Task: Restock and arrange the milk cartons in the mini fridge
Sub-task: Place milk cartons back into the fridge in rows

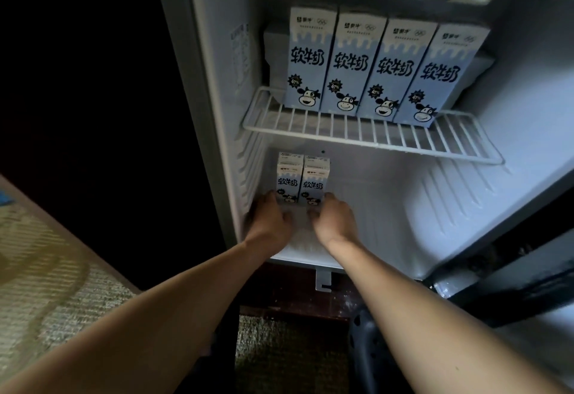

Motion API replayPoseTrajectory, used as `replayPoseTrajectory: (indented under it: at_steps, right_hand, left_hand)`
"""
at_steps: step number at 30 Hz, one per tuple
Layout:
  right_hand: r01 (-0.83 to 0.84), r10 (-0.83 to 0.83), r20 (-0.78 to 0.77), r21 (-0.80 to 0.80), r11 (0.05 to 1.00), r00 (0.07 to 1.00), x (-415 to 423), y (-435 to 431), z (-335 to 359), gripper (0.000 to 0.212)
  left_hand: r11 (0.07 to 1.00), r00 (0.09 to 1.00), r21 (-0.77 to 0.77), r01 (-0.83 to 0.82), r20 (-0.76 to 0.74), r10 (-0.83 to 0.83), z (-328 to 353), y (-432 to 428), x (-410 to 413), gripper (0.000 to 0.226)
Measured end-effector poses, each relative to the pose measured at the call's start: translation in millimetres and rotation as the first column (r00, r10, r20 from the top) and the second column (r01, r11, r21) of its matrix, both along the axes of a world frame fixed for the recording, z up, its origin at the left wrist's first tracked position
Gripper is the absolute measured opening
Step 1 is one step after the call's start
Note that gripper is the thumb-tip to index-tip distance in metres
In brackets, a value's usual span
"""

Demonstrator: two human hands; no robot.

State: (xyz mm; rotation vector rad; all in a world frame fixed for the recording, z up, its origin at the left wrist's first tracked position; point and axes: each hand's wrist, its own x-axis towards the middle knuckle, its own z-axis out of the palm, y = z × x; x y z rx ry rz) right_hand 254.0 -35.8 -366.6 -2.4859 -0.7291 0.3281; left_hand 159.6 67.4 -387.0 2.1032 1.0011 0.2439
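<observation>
Below the wire shelf, centre-left of frame, two small cartons stand touching on the mini fridge floor; left hand curls its fingers round the left carton, right hand round the right carton.

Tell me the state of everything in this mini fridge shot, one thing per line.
Fridge: open.
Wire shelf: fitted, loaded.
Upper cartons: four, upright, in a row.
Lower cartons: two, upright, side by side.
Left hand: touching the left one's base.
Right hand: touching the right one's base.
</observation>
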Motion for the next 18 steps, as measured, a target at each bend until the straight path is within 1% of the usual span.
replayPoseTrajectory:
  at_steps: [3, 6, 8, 10, 13, 15, 18]
  right_hand:
    - [-0.060, 0.057, -0.060, -0.059, 0.996, 0.997, -20, -17, 14, 0.042]
    - [-0.174, 0.162, -0.120, -0.095, 0.980, 0.979, -45, -34, 33, 0.053]
    - [-0.231, 0.215, -0.127, -0.126, 0.965, 0.968, -63, -44, 50, 0.059]
    - [-0.269, 0.254, -0.121, -0.131, 0.954, 0.960, -82, -54, 70, 0.060]
    - [-0.332, 0.322, -0.101, -0.109, 0.937, 0.941, -110, -68, 108, 0.059]
    - [-0.374, 0.366, -0.093, -0.101, 0.922, 0.926, -129, -79, 135, 0.058]
    - [-0.483, 0.475, -0.095, -0.120, 0.867, 0.875, -170, -92, 179, 0.057]
  left_hand:
    - [0.983, 0.970, 0.076, 0.169, -0.188, -0.153, 18, -7, -26, 0.050]
    - [0.942, 0.891, 0.025, 0.335, -0.334, -0.308, 45, -22, -56, 0.066]
    - [0.899, 0.836, 0.034, 0.436, -0.385, -0.391, 69, -36, -75, 0.071]
    - [0.858, 0.810, 0.072, 0.508, -0.378, -0.448, 97, -51, -98, 0.069]
    - [0.811, 0.803, 0.178, 0.557, -0.364, -0.471, 138, -63, -137, 0.067]
    - [0.791, 0.808, 0.250, 0.559, -0.378, -0.452, 162, -70, -165, 0.068]
    - [0.779, 0.817, 0.314, 0.542, -0.415, -0.401, 196, -76, -219, 0.068]
